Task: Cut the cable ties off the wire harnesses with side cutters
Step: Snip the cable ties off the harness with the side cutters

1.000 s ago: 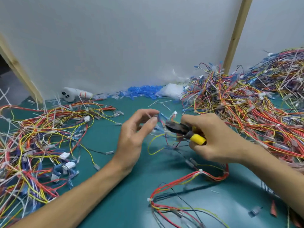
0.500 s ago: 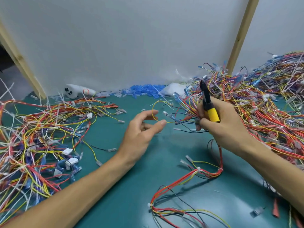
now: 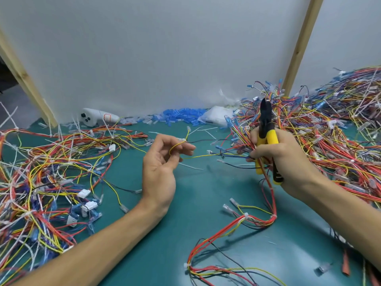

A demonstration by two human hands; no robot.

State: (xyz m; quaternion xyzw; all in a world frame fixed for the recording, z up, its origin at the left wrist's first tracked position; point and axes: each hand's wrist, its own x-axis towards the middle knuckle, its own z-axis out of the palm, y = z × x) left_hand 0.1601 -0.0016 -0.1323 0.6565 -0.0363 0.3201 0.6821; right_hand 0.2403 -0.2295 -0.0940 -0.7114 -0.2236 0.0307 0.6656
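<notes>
Along the left edge of the frame lies a tangled heap of red, yellow and blue wire harnesses [image 3: 41, 172], bristling with white tie tails. I cannot tell whether it is a done pile or a waiting one. A white plastic handheld controller [image 3: 97, 119] sits in the upper left against the wall, and a drift of small blue plastic sleeves [image 3: 181, 115] lies along the wall foot, both pushed back out of the working space.

Left of centre, the left hand [image 3: 160, 168] is raised palm-up over the teal-green bench mat [image 3: 206, 193]. Its fingers [image 3: 185, 148] are curled, with a thin yellow wire [image 3: 175, 145] looped over them, probably to draw that strand aside and expose what binds it. How firm the pinch is cannot be made out.

Right of centre, the right hand [image 3: 282, 162] grips two things at once. Its fingers are clamped round the yellow-handled black side cutters [image 3: 268, 133], and the same grasp holds the upper end of a red, orange and yellow wire harness [image 3: 257, 219]. The cutter tip points up toward the wall, away from the wires, with its jaws about together. That reads as parked rather than cutting, freeing the hand to steady the bundle. The harness trails down to the lower centre of the frame and still carries small white nylon cable ties [image 3: 245, 215], so this piece is unfinished.

Filling the right side is a larger mound of multicoloured wire harnesses [image 3: 340, 131], close behind the tool hand.
</notes>
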